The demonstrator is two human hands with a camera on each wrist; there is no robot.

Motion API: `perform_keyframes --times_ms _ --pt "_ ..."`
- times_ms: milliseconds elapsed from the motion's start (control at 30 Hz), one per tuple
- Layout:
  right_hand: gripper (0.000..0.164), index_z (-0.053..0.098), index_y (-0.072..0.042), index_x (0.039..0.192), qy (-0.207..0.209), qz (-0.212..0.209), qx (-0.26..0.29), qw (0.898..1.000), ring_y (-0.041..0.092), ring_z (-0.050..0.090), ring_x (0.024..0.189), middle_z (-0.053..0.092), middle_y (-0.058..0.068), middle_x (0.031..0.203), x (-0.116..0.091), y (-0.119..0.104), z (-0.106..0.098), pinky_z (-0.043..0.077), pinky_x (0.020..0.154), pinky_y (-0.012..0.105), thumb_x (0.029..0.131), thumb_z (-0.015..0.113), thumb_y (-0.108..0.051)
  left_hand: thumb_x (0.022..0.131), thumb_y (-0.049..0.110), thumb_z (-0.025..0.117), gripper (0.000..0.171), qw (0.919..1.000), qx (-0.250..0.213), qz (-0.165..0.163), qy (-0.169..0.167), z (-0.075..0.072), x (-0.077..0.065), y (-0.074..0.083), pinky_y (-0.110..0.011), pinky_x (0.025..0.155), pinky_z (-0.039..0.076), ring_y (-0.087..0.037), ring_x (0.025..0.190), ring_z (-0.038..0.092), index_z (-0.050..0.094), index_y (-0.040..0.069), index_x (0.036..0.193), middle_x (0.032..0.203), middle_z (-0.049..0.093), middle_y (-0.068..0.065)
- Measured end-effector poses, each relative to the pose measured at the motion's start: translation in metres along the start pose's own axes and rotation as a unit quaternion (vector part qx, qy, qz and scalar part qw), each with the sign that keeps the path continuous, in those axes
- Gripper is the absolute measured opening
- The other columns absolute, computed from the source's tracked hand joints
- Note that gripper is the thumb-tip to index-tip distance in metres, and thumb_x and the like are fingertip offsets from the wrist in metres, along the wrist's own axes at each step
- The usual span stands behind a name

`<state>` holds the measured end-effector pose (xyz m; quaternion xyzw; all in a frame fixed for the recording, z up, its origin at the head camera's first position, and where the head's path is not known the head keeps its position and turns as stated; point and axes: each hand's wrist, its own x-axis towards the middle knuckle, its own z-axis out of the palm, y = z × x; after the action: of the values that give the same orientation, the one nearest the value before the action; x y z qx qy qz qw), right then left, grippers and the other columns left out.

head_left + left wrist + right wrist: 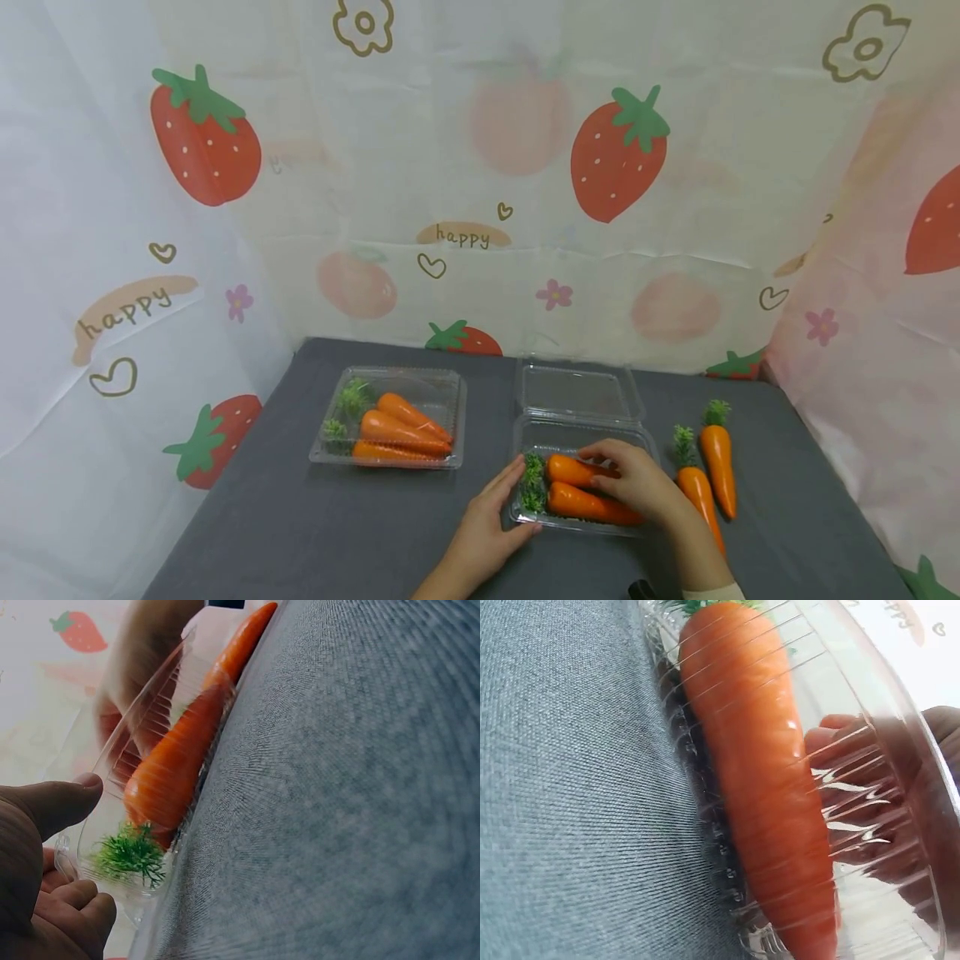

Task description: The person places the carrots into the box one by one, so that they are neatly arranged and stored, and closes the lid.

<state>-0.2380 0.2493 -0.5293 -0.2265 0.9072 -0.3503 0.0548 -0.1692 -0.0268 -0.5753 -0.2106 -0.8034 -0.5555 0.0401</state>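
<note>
An open clear plastic clamshell box point(573, 525) stands on the grey cloth, its lid point(577, 393) folded back. Inside lie two orange toy carrots with green tops to the left: a rear carrot point(566, 471) and a front carrot point(585, 504). My right hand point(637, 483) reaches in from the right and holds the rear carrot between thumb and fingers. At the box's left front corner, my left hand point(483, 521) grips the rim, thumb in front and fingers along the left side. Through the box wall, the right wrist view shows the front carrot point(757, 750) and right-hand fingers point(836, 739) behind it.
To the left sits a closed clear box point(322, 457) holding several carrots. Two loose carrots, one nearer point(697, 492) and one farther point(718, 458), lie right of the open box. A small black object point(641, 590) shows at the front edge. Printed curtains point(465, 167) enclose the table.
</note>
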Motion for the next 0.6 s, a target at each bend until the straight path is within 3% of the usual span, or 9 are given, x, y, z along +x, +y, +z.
perform_keyframes --times_ms 300,600 --pt "0.035 0.070 -0.016 0.128 0.027 0.008 0.005 1.000 0.028 0.063 0.116 0.069 0.001 0.127 -0.010 0.001 -0.002 0.055 0.096 0.052 0.094 0.075 -0.013 0.083 0.014 0.086 0.081 0.9997 -0.022 -0.007 0.002 0.000 0.000 0.001 -0.036 0.117 0.040 -0.030 0.148 0.039 0.047 0.002 0.153 0.163 0.040 -0.010" --pt "0.040 0.072 -0.020 0.124 0.133 -0.021 -0.005 0.991 0.023 0.066 0.112 0.071 -0.004 0.122 -0.024 0.001 -0.006 0.058 0.092 0.050 0.088 0.079 -0.003 0.084 0.017 0.086 0.082 0.9998 -0.016 -0.014 -0.003 0.000 0.000 0.000 -0.039 0.117 0.040 -0.031 0.148 0.039 0.046 0.004 0.153 0.163 0.039 -0.007"
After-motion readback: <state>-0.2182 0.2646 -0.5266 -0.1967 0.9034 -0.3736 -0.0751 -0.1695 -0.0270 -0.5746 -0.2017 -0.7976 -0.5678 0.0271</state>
